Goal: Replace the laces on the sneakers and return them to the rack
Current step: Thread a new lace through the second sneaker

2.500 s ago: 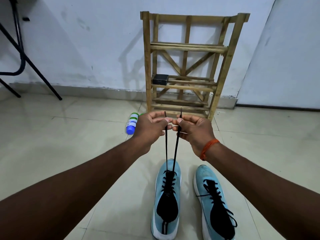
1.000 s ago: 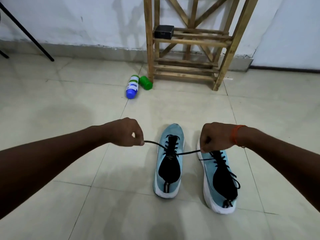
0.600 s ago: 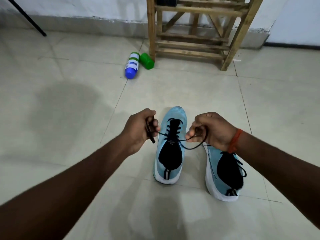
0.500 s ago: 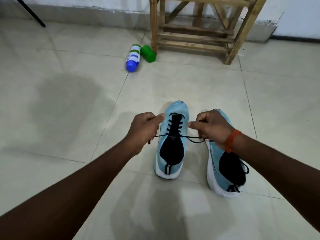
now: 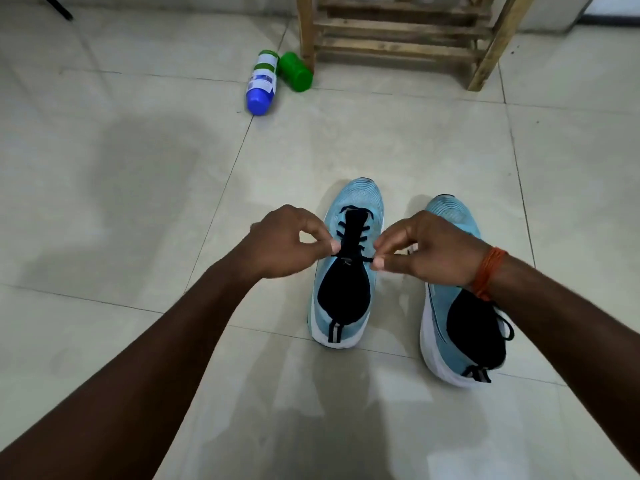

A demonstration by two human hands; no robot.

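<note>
Left hand (image 5: 287, 240) and right hand (image 5: 426, 251) each pinch an end of the black lace (image 5: 363, 239) thumb to forefinger, one on either side of the tongue, other fingers curled. The sneaker (image 5: 356, 199) sits on the floor between the hands, toe toward the wooden rack (image 5: 398, 32). The second sneaker (image 5: 450, 211) is just beside it. The lace looks thin and limp, probably slippery, so grip near the top eyelets. Sneakers look light and soft; lift by the heel collar.

Tiled floor (image 5: 138, 202) bears sneakers (image 5: 360, 202), rack (image 5: 398, 53), bottle (image 5: 261, 81), perhaps green bottle (image 5: 296, 72).
</note>
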